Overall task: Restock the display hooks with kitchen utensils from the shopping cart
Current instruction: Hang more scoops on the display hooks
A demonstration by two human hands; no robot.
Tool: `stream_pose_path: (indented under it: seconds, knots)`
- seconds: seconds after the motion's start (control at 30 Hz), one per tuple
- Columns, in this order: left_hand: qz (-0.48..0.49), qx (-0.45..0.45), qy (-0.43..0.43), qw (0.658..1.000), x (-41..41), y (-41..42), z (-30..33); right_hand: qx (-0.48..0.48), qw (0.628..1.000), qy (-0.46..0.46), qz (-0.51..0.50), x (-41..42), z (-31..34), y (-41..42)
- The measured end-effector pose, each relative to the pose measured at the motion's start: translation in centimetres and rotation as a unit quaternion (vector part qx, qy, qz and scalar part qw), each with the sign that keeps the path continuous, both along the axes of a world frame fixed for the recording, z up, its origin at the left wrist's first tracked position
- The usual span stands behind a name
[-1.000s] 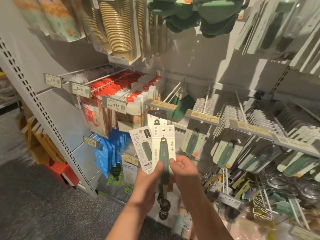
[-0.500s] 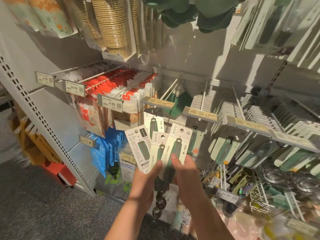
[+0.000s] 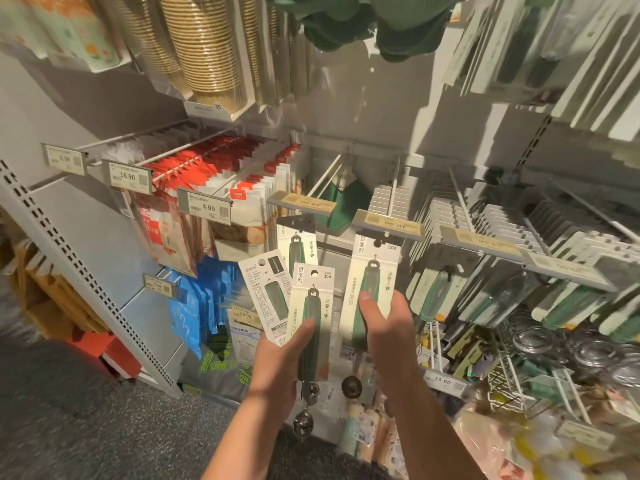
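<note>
Pinching one carded scoop (image 3: 369, 292) in my right hand (image 3: 388, 327), I am lifting its hole toward the hook (image 3: 393, 188) at twelve o'clock. My left hand (image 3: 280, 358) is gripping two spare cards (image 3: 304, 306) at nine o'clock, clear of the price tag (image 3: 388, 223) edge.

Left hand (image 3: 277, 362): grips two carded utensils, a green-handled scoop (image 3: 311, 341) in front and a second card (image 3: 268, 296) fanned out behind it.
Right hand (image 3: 389, 336): holds a third carded scoop (image 3: 369, 296), thumb on its green handle (card top just below a price label).
Display hooks (image 3: 393, 192): white rods carrying more carded utensils.
Price tag (image 3: 207, 206): reads 4.99.
</note>
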State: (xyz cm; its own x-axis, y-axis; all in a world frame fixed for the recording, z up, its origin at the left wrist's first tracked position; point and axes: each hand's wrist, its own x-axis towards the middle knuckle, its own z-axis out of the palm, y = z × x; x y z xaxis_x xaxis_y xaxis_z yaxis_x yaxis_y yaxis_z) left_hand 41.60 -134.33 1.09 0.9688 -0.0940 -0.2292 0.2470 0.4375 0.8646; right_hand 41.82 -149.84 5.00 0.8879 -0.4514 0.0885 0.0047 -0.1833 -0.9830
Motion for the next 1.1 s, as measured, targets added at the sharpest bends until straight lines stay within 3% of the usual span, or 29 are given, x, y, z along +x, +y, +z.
stream_pose_path:
  seconds: [0.1,0.3,0.5,0.77,0.97,1.1]
  knots:
    - [0.005,0.010,-0.002,1.000,-0.1,0.2,0.3,-0.003,0.999,0.024,-0.037,0.3,-0.1,0.0]
    - [0.013,0.009,-0.025,1.000,-0.2,0.7,0.8,0.118,0.991,0.063,-0.019,2.5,0.7,-0.6]
    - [0.001,0.001,-0.031,1.000,-0.4,1.1,0.7,0.085,0.983,0.151,0.057,5.4,2.2,-2.1]
    - [0.014,0.001,-0.040,0.999,-0.7,1.1,0.5,0.069,0.967,0.240,0.045,5.9,-0.1,-3.9]
    - [0.015,0.000,-0.025,1.000,-0.8,0.9,0.7,0.139,0.970,0.169,-0.104,3.8,-3.1,-2.2]
    - [0.028,0.008,0.000,1.000,-0.7,0.5,0.7,0.097,0.986,0.131,0.025,1.3,-2.7,-0.3]
